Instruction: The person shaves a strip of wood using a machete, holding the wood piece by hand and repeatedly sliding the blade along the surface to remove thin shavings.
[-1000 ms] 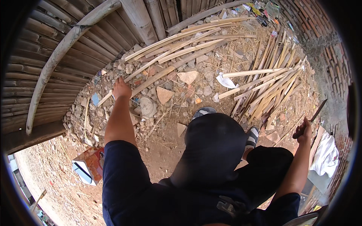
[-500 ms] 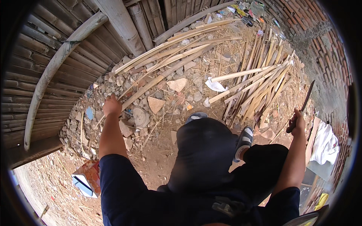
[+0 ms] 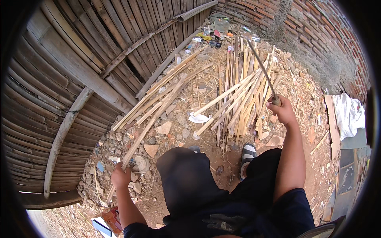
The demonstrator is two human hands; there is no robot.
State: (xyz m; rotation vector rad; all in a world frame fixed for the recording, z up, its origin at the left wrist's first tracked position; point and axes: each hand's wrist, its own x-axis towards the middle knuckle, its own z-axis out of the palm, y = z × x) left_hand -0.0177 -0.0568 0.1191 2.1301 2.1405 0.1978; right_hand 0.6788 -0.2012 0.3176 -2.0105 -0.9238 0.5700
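Over the rubble (image 3: pixel 104 152) at left, a long wooden strip (image 3: pixel 158 112) is clasped toward its near end by the left grip (image 3: pixel 120 177); a knife (image 3: pixel 262 66) is held by the right grip (image 3: pixel 281 108) and is best kept well away from the other's fingers.

The ground (image 3: pixel 319 182) is lit by diffuse daylight, with only soft shadows. The bamboo wall (image 3: pixel 29 131) is rendered rather dim, while the white cloth (image 3: pixel 348 115) is nearly bleached by brightness. Little detail is shown in the black trousers (image 3: pixel 178 186). Straight edges are bent by the lens, and the corners are covered with black.
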